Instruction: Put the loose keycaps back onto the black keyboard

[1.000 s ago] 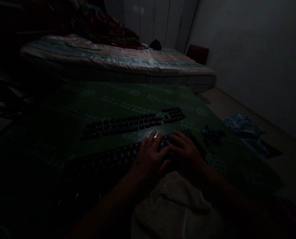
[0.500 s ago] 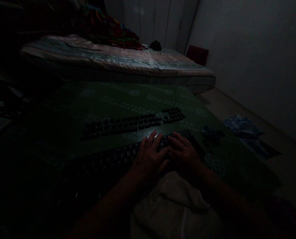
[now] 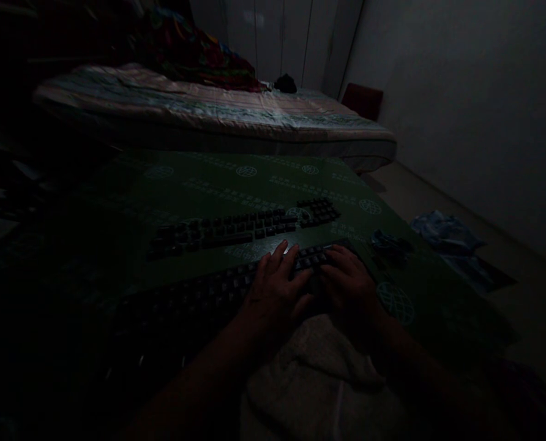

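Note:
A dark keyboard (image 3: pixel 209 294) lies across the near part of a green sheet-covered surface (image 3: pixel 199 190). My left hand (image 3: pixel 277 282) rests on its right half, fingers spread and pointing away from me. At the keyboard's right end, my right hand (image 3: pixel 349 278) has its fingers bent over the keys, the index finger reaching forward; I see nothing held in it. Between the hands a strip of keys shows. Beyond the keyboard, loose black keycaps (image 3: pixel 227 229) lie in rows, with a smaller group of keycaps (image 3: pixel 321 211) to their right. The light is very dim.
Right of the keyboard is a small dark crumpled item (image 3: pixel 390 242). Pale blue cloth (image 3: pixel 445 229) lies farther right, by the floor. A bed (image 3: pixel 218 110) with a red patterned blanket (image 3: pixel 204 58) stands behind. Greyish cloth (image 3: pixel 319 373) is below my hands.
My right hand has shifted slightly right, away from my left hand, uncovering more keys between them. My left hand stays in nearly the same place on the keyboard.

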Motion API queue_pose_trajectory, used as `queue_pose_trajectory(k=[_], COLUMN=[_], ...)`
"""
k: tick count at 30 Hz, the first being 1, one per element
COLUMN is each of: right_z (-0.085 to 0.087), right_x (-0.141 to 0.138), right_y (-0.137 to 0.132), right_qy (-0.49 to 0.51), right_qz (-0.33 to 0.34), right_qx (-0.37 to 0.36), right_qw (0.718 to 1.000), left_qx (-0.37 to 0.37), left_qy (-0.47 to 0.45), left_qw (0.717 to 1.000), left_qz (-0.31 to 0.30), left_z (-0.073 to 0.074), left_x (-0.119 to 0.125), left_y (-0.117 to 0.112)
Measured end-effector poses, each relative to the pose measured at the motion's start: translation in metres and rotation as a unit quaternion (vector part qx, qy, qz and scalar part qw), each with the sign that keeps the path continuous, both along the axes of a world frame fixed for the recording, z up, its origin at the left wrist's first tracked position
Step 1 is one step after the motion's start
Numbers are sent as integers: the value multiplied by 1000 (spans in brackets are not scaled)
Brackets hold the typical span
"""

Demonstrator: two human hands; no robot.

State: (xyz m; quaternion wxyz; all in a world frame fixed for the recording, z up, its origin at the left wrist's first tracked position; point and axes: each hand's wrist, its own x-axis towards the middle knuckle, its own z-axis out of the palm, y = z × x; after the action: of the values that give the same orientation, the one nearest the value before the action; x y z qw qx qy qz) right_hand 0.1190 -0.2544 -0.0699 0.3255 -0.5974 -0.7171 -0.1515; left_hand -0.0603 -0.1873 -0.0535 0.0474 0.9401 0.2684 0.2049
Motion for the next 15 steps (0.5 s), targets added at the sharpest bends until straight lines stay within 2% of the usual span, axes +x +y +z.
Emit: queue_pose_trajectory(k=[8, 15], right_z=[6, 6], right_x=[9, -4], right_y=[-15, -41], right_qy=[29, 35], right_qz=[-6, 1], right_qx=[23, 47], right_qw=[999, 998], left_qx=[-5, -5], left_qy=[0, 0], left_qw=[1000, 1000], left_qz=[-2, -1], left_z=[1, 1], left_x=[-1, -1], left_y=[-1, 0])
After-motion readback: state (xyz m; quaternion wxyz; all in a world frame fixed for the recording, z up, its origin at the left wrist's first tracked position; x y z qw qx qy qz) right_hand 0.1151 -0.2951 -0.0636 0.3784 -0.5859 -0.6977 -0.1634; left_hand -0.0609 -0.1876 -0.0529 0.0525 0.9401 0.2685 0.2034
